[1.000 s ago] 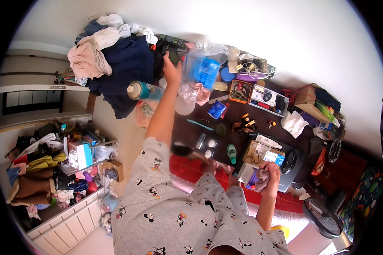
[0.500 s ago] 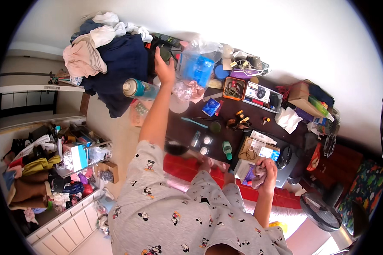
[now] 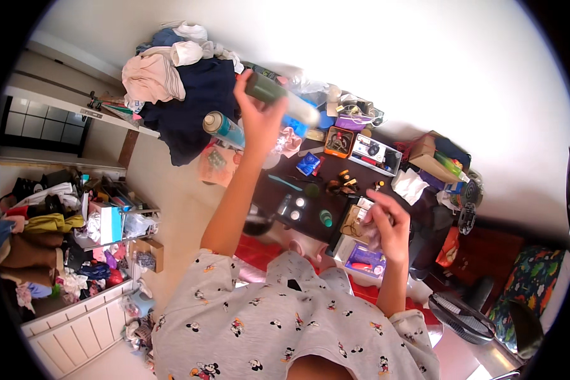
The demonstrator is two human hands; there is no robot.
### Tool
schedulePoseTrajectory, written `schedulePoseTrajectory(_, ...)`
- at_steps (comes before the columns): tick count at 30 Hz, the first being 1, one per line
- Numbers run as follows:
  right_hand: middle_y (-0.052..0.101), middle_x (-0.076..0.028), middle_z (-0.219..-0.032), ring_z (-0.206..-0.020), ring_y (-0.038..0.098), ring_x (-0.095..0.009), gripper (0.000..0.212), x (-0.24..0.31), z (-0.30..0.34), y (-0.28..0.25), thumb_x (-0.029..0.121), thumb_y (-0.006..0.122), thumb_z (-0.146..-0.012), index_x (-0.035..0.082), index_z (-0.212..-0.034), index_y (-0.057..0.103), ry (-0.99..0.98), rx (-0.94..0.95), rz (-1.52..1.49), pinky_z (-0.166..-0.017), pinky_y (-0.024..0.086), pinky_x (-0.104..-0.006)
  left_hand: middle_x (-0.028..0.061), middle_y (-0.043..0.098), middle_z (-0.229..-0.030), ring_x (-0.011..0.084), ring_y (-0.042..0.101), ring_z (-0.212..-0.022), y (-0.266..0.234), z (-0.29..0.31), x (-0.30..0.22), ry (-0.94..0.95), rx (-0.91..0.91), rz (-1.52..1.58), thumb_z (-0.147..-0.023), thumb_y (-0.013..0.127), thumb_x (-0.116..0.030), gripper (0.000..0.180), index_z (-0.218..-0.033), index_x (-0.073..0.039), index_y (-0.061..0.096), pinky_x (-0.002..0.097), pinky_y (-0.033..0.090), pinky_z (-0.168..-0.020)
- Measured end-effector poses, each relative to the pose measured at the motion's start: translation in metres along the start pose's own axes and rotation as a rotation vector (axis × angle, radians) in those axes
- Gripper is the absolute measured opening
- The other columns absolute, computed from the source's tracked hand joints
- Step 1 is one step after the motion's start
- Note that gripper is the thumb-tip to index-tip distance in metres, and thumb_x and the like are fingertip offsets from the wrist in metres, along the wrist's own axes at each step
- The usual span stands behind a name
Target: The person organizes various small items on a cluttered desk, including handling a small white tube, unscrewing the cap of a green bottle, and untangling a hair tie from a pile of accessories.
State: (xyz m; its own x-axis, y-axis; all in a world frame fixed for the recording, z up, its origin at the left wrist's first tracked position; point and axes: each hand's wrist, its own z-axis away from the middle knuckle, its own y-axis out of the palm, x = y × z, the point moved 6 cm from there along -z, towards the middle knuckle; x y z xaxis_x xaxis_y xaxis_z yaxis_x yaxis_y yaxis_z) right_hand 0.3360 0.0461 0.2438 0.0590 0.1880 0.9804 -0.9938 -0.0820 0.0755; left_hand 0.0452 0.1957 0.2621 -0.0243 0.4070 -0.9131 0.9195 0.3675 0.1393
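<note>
My left hand [image 3: 259, 120], raised over the far left of the table, grips a bottle [image 3: 288, 104] with a dark green end and a whitish end. The bottle is tilted and blurred by motion. Just left of that wrist stands a teal spray can [image 3: 223, 128]. Over the table's near right side is my right hand [image 3: 392, 228], its index finger partly stretched out. A crumpled greyish-pink cloth [image 3: 371, 235] sits in its grip, smeared by motion. Below this hand lies an open box with purple contents [image 3: 365, 261].
Clothes [image 3: 193, 98] are heaped at the back left. Along the wall stand an orange box [image 3: 339, 142] and a white bin [image 3: 375, 154]. A green bottle [image 3: 325, 218] and a blue packet [image 3: 308, 164] are on the dark table. A black fan [image 3: 462, 316] stands at the right.
My left hand has lifted the bottle from among the things at the back. My right hand has risen slightly with the cloth, its index finger loosening. The view has shifted a little.
</note>
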Motion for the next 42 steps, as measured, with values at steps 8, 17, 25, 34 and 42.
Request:
schedulePoseTrajectory(8, 0.063, -0.001, -0.081, -0.064, 0.057, -0.005, 0.034, 0.129, -0.042, 0.041, 0.014, 0.061, -0.094, 0.000, -0.125, 0.062, -0.044, 0.300, 0.144, -0.059, 0.046, -0.0216, 0.0075, 0.044, -0.121, 0.0202, 0.050, -0.117, 0.051, 0.091, -0.094, -0.492, 0.846, 0.344, -0.073, 0.070, -0.002, 0.091, -0.148, -0.014, 0.021, 0.0434, 0.049, -0.099)
schedulePoseTrajectory(17, 0.065, -0.009, -0.112, -0.095, 0.059, -0.014, 0.055, 0.148, -0.015, 0.045, 0.007, 0.069, -0.084, 0.008, -0.135, 0.051, -0.257, 0.490, 0.023, -0.082, 0.049, -0.0289, 0.0100, 0.040, -0.137, 0.0222, 0.047, -0.124, 0.059, 0.117, -0.146, -0.318, 1.015, 0.256, -0.074, 0.072, -0.003, 0.100, -0.154, -0.019, 0.014, 0.0399, 0.046, -0.100)
schedulePoseTrajectory(25, 0.060, -0.007, -0.110, -0.090, 0.060, -0.012, 0.053, 0.146, 0.010, 0.039, 0.003, 0.069, -0.080, 0.007, -0.131, 0.055, -0.188, 0.590, 0.062, -0.076, 0.050, -0.0284, 0.0134, 0.054, -0.125, 0.0200, 0.055, -0.115, 0.054, 0.140, -0.165, -0.415, 0.907, 0.188, -0.077, 0.074, -0.005, 0.093, -0.153, -0.011, 0.020, 0.0350, 0.049, -0.095)
schedulePoseTrajectory(34, 0.064, -0.007, -0.085, -0.056, 0.057, -0.007, 0.039, 0.164, 0.035, 0.031, 0.017, 0.080, -0.078, -0.002, -0.104, 0.060, -0.293, 0.241, 0.581, -0.052, 0.047, -0.0215, 0.0061, 0.060, -0.113, 0.0144, 0.057, -0.108, 0.043, 0.160, -0.171, -0.296, 0.829, 0.000, -0.079, 0.075, -0.005, 0.075, -0.145, -0.006, 0.038, 0.0329, 0.050, -0.092)
schedulePoseTrajectory(42, 0.065, -0.008, -0.083, -0.056, 0.059, -0.007, 0.040, 0.181, 0.058, 0.031, 0.012, 0.075, -0.082, -0.002, -0.117, 0.063, -0.607, 0.526, 0.416, -0.053, 0.047, -0.0236, 0.0062, 0.060, -0.117, 0.0148, 0.057, -0.106, 0.036, 0.165, -0.187, -0.052, 0.831, -0.041, -0.079, 0.076, -0.008, 0.068, -0.140, -0.004, 0.046, 0.0330, 0.051, -0.089)
